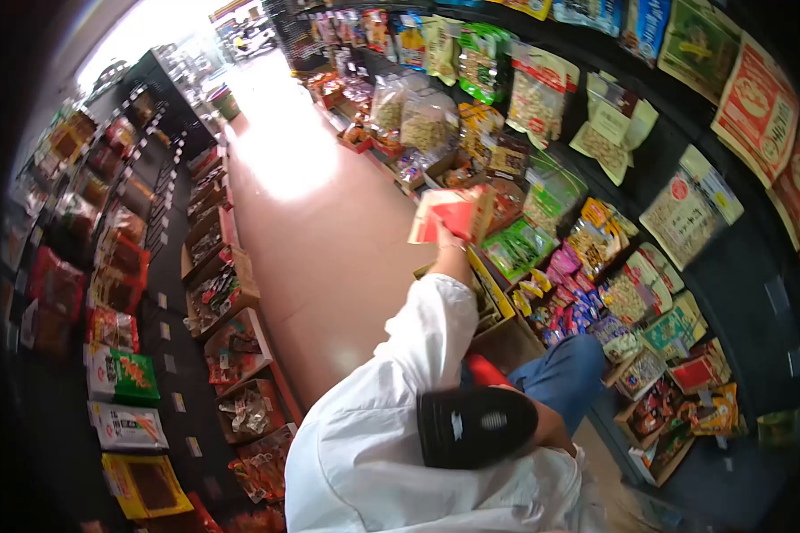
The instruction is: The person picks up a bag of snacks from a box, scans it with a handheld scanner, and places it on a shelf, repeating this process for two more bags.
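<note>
"Item one?"
"Left hand [453, 236], fingers closed on one red-and-tan packet [449, 215], upper centre."
"Two?"
"Right hand [537, 409], mostly behind a black object [476, 428]; fingers, cannot tell."
"Surroundings?"
"Hanging bags [690, 208], right; open boxes [238, 348], left."

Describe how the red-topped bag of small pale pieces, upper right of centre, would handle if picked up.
The red-topped bag would probably flex, since it looks like soft film over many small pieces. Those could shift and sag downward. Its glossy surface may feel slightly slippery.
</note>
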{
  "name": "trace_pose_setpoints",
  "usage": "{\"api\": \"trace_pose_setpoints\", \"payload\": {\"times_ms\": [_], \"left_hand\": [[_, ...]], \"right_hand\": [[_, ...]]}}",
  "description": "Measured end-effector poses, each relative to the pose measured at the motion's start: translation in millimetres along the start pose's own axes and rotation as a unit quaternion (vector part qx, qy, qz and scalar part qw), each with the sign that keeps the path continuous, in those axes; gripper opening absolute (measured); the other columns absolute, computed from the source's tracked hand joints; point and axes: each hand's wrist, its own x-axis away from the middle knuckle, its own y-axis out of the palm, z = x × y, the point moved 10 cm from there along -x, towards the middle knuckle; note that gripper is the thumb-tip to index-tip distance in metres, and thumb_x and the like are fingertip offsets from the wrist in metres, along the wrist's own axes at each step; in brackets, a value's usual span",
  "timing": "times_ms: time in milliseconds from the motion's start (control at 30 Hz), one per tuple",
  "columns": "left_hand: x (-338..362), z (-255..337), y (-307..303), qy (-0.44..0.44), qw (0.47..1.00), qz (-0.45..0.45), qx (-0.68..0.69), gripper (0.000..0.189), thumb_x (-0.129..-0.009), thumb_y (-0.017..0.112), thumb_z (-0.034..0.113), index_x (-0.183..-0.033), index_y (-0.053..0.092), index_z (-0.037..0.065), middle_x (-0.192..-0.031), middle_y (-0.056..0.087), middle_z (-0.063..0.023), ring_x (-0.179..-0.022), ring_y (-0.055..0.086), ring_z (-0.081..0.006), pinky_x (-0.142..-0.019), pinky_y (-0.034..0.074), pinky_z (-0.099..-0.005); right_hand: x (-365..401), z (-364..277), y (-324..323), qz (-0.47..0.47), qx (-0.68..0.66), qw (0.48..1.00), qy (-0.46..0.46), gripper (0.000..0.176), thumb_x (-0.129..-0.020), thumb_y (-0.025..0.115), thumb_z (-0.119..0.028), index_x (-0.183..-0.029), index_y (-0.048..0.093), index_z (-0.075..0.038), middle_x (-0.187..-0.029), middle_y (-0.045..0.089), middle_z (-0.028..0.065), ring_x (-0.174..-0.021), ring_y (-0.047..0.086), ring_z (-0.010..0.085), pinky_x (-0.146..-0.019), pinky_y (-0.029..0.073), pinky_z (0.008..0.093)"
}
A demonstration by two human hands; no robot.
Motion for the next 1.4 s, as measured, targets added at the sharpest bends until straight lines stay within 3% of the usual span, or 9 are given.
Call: {"api": "trace_pose_setpoints", "payload": {"times_ms": [167, 267, 333, 467, 500, 567, 633, 900, 1400], "left_hand": [[42.9, 19.3, 121.5, 0.058, 0.98, -0.19, 0.007, 0.058, -0.07, 0.053, 0.053, -0.113, 0.046, 0.013, -0.11, 0.051, -0.0062, -0.099, 0.049, -0.0271, -0.084, 0.041, -0.0439], [136.8, -3.4, 216.2, 0.004, 0.928, -0.354, 0.115, 0.027, -0.079, 0.052, 0.028, -0.096, 0.055, 0.007, -0.083, 0.058, -0.0031, -0.072, 0.055, -0.0171, -0.065, 0.047, -0.0315], [185.5, -52.1, 266.9, -0.352, 0.748, -0.453, 0.333, 0.016, -0.081, 0.047, 0.013, -0.088, 0.056, 0.002, -0.069, 0.055, -0.0013, -0.062, 0.054, -0.0127, -0.058, 0.046, -0.0235], [303.5, -80.2, 299.9, -0.402, 0.664, -0.548, 0.311, 0.019, -0.083, 0.041, 0.01, -0.096, 0.051, -0.001, -0.058, 0.05, -0.003, -0.051, 0.052, -0.0129, -0.047, 0.045, -0.0209], [322.2, -86.0, 297.3, -0.426, 0.638, -0.56, 0.315, 0.022, -0.084, 0.041, 0.015, -0.099, 0.048, 0.001, -0.06, 0.048, -0.003, -0.05, 0.05, -0.0127, -0.047, 0.044, -0.0209], [339.8, -97.7, 289.2, -0.45, 0.613, -0.564, 0.322, 0.025, -0.086, 0.041, 0.02, -0.103, 0.045, 0.002, -0.062, 0.046, -0.003, -0.049, 0.048, -0.0125, -0.047, 0.042, -0.021], [363.5, -109.9, 278.0, -0.515, 0.549, -0.583, 0.307, 0.024, -0.086, 0.04, 0.021, -0.102, 0.044, 0.003, -0.062, 0.047, -0.0039, -0.05, 0.05, -0.013, -0.045, 0.042, -0.0216], [361.0, -125.1, 253.8, -0.539, 0.615, -0.444, 0.365, 0.019, -0.085, 0.036, 0.013, -0.094, 0.049, 0.002, -0.056, 0.051, -0.0082, -0.044, 0.051, -0.0162, -0.04, 0.044, -0.0244], [384.4, -153.7, 207.4, -0.539, 0.628, -0.534, 0.171, 0.04, -0.084, 0.042, 0.033, -0.102, 0.039, -0.003, -0.058, 0.045, -0.005, -0.043, 0.046, -0.0142, -0.042, 0.039, -0.024]], "right_hand": [[13.4, -3.7, 12.1, -0.102, 0.016, 0.994, -0.043, 0.063, -0.07, 0.064, -0.007, -0.124, 0.033, -0.001, -0.122, 0.043, 0.0105, -0.112, 0.041, 0.0206, -0.094, 0.032, 0.0327], [25.9, -8.0, -20.1, 0.023, 0.185, 0.981, -0.06, 0.063, -0.07, 0.065, -0.014, -0.123, 0.034, -0.001, -0.117, 0.046, 0.0147, -0.105, 0.047, 0.0233, -0.09, 0.037, 0.0347], [36.4, -21.7, -30.9, 0.074, 0.158, 0.98, -0.094, 0.061, -0.07, 0.065, -0.017, -0.121, 0.036, 0.0, -0.113, 0.047, 0.0159, -0.1, 0.05, 0.0238, -0.088, 0.038, 0.0351], [58.1, -46.7, -41.7, 0.178, 0.097, 0.968, -0.15, 0.059, -0.07, 0.065, -0.022, -0.117, 0.039, 0.001, -0.106, 0.05, 0.0182, -0.092, 0.054, 0.0249, -0.084, 0.042, 0.036], [66.9, -57.1, -46.4, 0.256, 0.106, 0.942, -0.189, 0.052, -0.071, 0.063, -0.023, -0.112, 0.042, 0.002, -0.092, 0.054, 0.0174, -0.075, 0.057, 0.0213, -0.072, 0.046, 0.0343], [65.0, -68.5, -47.8, 0.232, 0.059, 0.937, -0.253, 0.046, -0.07, 0.059, 0.001, -0.113, 0.043, 0.003, -0.088, 0.058, 0.0152, -0.074, 0.059, 0.0197, -0.068, 0.047, 0.0315], [63.3, -67.8, -53.2, 0.277, 0.072, 0.929, -0.235, 0.04, -0.071, 0.058, -0.001, -0.109, 0.046, 0.002, -0.087, 0.058, 0.0138, -0.072, 0.058, 0.0175, -0.066, 0.047, 0.0297], [68.3, -64.9, -67.3, 0.443, 0.156, 0.856, -0.215, 0.043, -0.069, 0.064, -0.018, -0.104, 0.051, 0.002, -0.087, 0.057, 0.0123, -0.067, 0.056, 0.0187, -0.064, 0.045, 0.0312], [76.7, -85.4, -59.6, 0.447, 0.188, 0.817, -0.311, 0.04, -0.075, 0.056, -0.023, -0.102, 0.048, 0.004, -0.09, 0.052, 0.0115, -0.065, 0.053, 0.017, -0.06, 0.046, 0.0315]]}}
